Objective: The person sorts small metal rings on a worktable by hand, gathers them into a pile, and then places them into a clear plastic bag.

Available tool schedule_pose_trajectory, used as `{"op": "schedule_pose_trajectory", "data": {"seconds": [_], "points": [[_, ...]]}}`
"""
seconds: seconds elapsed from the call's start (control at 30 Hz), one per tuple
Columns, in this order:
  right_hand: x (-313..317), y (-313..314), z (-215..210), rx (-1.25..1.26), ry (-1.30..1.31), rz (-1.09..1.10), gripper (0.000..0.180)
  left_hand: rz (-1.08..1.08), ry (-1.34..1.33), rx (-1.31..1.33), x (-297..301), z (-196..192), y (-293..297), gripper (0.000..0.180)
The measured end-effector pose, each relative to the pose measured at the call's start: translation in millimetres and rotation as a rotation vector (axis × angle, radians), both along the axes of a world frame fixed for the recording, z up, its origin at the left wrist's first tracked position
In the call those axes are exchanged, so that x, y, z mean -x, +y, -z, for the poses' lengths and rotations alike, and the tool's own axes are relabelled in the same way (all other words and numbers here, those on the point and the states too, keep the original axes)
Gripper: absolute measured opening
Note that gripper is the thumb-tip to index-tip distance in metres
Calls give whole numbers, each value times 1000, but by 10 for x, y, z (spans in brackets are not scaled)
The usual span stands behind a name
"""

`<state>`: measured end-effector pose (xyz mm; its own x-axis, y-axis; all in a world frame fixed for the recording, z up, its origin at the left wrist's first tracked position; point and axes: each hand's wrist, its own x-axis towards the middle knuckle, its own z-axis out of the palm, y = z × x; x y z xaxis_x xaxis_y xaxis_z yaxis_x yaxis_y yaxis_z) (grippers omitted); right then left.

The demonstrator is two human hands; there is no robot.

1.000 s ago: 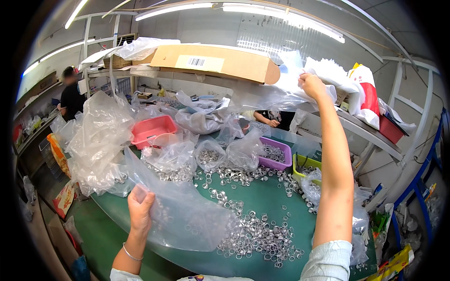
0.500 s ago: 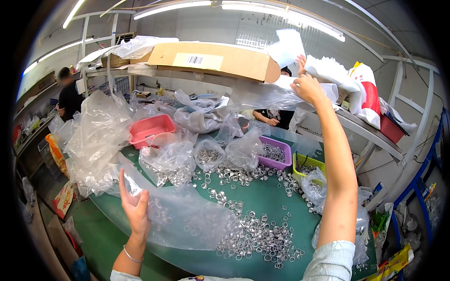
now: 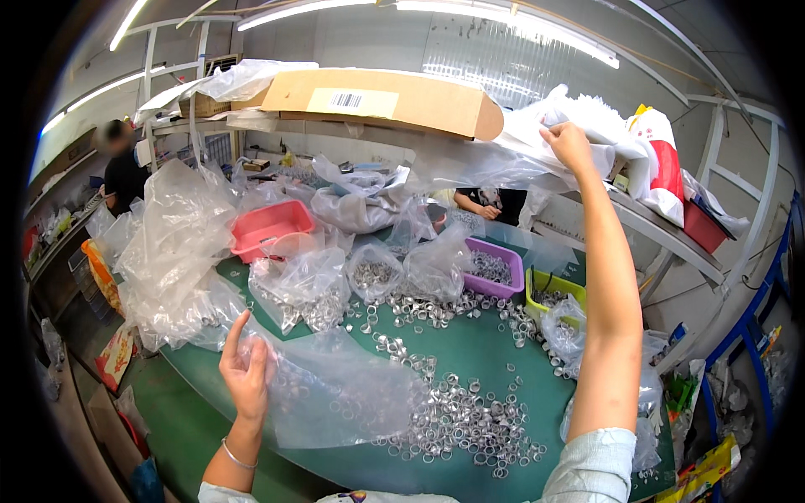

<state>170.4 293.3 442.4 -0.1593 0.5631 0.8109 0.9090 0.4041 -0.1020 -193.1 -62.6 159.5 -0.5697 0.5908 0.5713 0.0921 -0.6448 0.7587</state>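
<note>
**Clear bag stretched between my two hands**

I hold a large clear plastic bag (image 3: 352, 394) stretched across the green table (image 3: 470, 352). Its long axis runs diagonally, from low on my left to high on my right. My left hand (image 3: 246, 369) is closed on the lower end, with the index finger pointing up. My right hand (image 3: 568, 144) is raised high and pinches the upper end near the cardboard box (image 3: 394, 101).

The bag is thin, wrinkled and transparent; the small metal rings (image 3: 470, 419) on the table show through it.

A pile of other plastic bags (image 3: 172, 251) lies just beside my left hand. A pink tray (image 3: 272, 226), a purple tray (image 3: 495, 272) and a yellow-green bin (image 3: 549, 289) stand behind. The table's near edge curves below the rings, and some bare green surface is between the ring heaps.
</note>
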Motion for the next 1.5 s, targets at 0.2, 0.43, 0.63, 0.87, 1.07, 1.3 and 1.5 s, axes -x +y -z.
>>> {"op": "schedule_pose_trajectory", "data": {"seconds": [0.2, 0.43, 0.63, 0.87, 1.07, 1.3, 1.5], "points": [[101, -232, -160, -49, -64, 90, 23, -8, -31, 41, 39, -1, -49, 43], [88, -383, -247, -399, 169, 113, 24, 48, -57, 58, 28, -8, -35, 41], [-22, -579, -440, -902, -98, 292, 24, 87, -73, 39, 40, 13, -25, 38], [-281, -1036, -798, -754, -73, 483, 26, 72, -35, 34, 85, 90, -5, 33], [-970, -1556, -1221, -761, 222, 551, 31, 141, -5, 53, 42, -11, -81, 26], [-2242, -1914, -1389, -493, 610, 358, 29, 123, 251, 75, -166, -213, -11, 25], [-2298, -2116, -1345, -267, 1203, -444, 27, 256, 439, 43, -679, -701, 222, 46]]}}
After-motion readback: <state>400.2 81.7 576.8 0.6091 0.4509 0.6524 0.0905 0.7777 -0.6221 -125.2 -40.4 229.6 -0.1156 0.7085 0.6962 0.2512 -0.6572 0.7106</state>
